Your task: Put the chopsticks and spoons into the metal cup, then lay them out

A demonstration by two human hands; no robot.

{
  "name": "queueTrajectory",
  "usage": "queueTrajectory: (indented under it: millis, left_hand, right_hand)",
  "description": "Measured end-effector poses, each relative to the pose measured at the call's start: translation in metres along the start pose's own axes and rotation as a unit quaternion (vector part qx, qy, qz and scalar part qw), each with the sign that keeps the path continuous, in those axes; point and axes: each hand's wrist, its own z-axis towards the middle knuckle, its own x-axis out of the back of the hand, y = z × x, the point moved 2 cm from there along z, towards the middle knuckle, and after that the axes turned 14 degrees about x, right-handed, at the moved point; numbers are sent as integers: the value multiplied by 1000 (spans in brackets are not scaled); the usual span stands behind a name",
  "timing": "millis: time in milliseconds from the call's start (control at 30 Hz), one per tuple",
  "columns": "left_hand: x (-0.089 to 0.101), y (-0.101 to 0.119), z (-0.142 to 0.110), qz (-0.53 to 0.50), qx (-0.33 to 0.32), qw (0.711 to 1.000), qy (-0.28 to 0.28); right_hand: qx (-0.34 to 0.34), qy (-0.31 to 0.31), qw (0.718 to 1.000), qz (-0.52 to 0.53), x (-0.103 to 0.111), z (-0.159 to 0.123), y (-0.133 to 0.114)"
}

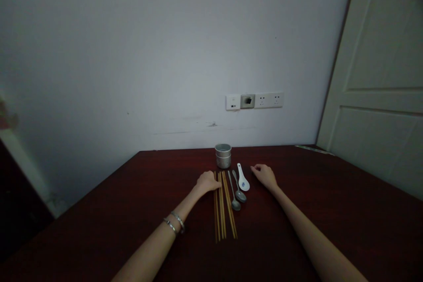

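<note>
Several wooden chopsticks lie side by side on the table, pointing toward me. My left hand is closed over the upper part of the leftmost chopsticks, its thumb reaching across them; the fingertips are partly hidden. Right of the chopsticks lie two metal spoons and a white ceramic spoon with a blue mark. My right hand rests on the table just right of the white spoon, apart from it. Its fingers are curled in, with nothing seen in them.
Behind the cutlery stands a silver metal cup, seemingly two stacked together. The dark red table meets a white wall carrying a row of sockets. A pale panelled door stands at the right.
</note>
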Motion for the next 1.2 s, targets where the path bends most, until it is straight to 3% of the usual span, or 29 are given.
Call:
queueTrajectory:
  millis: [167, 333, 400, 500, 633, 767, 833, 1000, 1200]
  left_hand:
    - [9, 2, -3, -13, 5, 1000, 1]
    - [50, 17, -7, -38, -6, 997, 60]
    - [71, 29, -8, -45, -20, 995, 92]
    - [101, 50, -10, -68, -48, 986, 148]
    - [129, 79, -18, -110, -92, 966, 214]
    - [137, 95, -30, -143, -127, 951, 242]
    - [135, 97, -36, -154, -135, 949, 242]
    - [126, 95, -42, -156, -141, 949, 236]
    - [126, 94, -47, -150, -135, 949, 244]
  right_hand:
    - [8, 5, 1000, 13, -1, -1, 2]
    - [-1, 22, 989, 147, 7, 4, -10]
    - [-21, 36, 966, 256, 19, 9, -27]
    - [-37, 28, 906, 421, 48, 15, -68]
    - [-10, -112, 828, 550, 84, 8, -128]
    - [29, -187, 784, 592, 101, -6, -161]
    - [52, -199, 785, 585, 101, -9, -167]
    - [78, -155, 826, 536, 92, -7, -170]
    - [80, -136, 838, 522, 86, -7, -173]
